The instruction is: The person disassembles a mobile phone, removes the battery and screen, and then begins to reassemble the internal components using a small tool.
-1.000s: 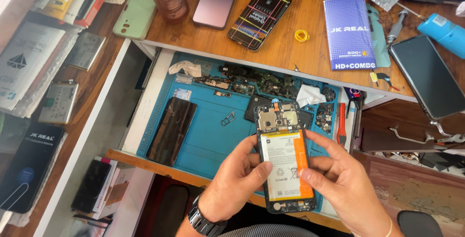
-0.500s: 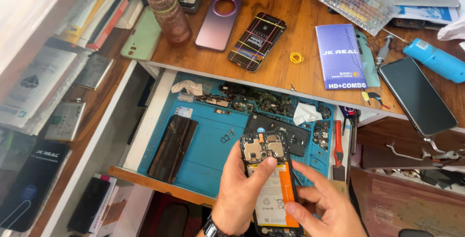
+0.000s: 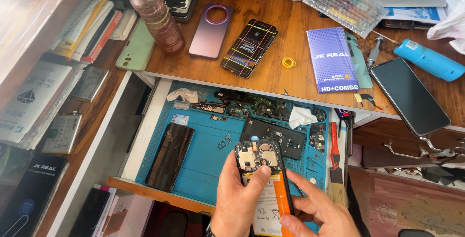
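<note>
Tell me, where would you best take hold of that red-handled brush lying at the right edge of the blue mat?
Probably by the red handle of the brush, coming from above. It lies flat along the blue mat, bristles toward the person, with its slim handle exposed on top. Both hands are occupied with the opened phone.

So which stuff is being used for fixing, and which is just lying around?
Being used:
opened phone
left hand
right hand
blue mat

Just lying around:
pink bottle
purple phone cover
yellow rubber band
brush
blue booklet
</note>
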